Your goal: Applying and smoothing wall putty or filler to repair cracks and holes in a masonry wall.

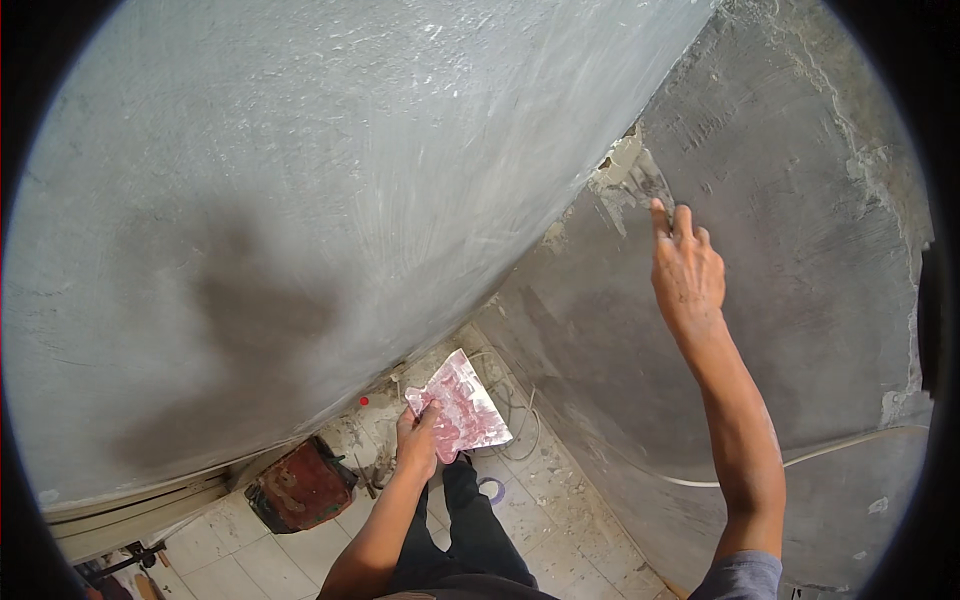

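Observation:
My right hand (690, 262) reaches up to the grey wall on the right, its fingers wrapped round a putty knife (652, 182). The blade lies against the wall near the corner, at a patch of pale wet filler (622, 160). Low in front of my body, my left hand (418, 440) grips the edge of a flat board (468, 405), which is pinkish with white smears and a pale straight edge. The thumb rests on the board's top face; the other fingers are mostly hidden beneath it.
A smooth grey wall (400, 180) fills the left and meets the rougher right wall (620, 350) at a corner. A white cable (700, 483) runs across the right wall. On the tiled floor (240, 565) are a worn red-brown container (302, 487) and a purple tape roll (492, 490).

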`<move>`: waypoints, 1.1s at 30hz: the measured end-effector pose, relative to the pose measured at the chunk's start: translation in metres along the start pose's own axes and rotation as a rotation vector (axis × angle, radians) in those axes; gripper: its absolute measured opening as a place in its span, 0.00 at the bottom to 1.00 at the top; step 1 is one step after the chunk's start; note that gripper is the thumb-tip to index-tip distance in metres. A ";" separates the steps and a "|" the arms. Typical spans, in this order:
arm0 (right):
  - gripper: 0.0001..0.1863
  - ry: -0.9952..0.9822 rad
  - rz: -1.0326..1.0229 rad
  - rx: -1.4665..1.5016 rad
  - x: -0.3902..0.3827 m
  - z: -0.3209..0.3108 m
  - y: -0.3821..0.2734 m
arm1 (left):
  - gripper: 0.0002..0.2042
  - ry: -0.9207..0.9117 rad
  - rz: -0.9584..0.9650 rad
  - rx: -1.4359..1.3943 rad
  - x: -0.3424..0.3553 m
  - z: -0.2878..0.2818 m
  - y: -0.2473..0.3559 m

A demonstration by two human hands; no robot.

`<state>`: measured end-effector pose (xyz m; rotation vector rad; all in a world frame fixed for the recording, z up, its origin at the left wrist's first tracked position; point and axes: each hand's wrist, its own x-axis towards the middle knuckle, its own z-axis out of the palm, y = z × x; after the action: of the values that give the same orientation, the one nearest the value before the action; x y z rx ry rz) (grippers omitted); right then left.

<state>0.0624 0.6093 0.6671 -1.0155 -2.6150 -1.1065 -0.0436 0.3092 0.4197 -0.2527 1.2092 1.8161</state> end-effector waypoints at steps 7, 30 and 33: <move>0.28 0.062 -0.027 0.087 -0.004 -0.013 0.014 | 0.11 0.042 0.021 0.051 -0.002 -0.005 0.009; 0.23 -0.032 -0.011 0.062 0.009 -0.041 0.035 | 0.09 0.033 0.008 0.061 -0.007 -0.005 -0.006; 0.23 0.074 -0.087 0.081 0.020 -0.031 0.034 | 0.09 0.041 -0.017 0.055 -0.006 -0.003 -0.005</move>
<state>0.0645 0.6161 0.7166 -0.8352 -2.6437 -1.0253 -0.0369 0.3035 0.4185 -0.2693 1.2797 1.7683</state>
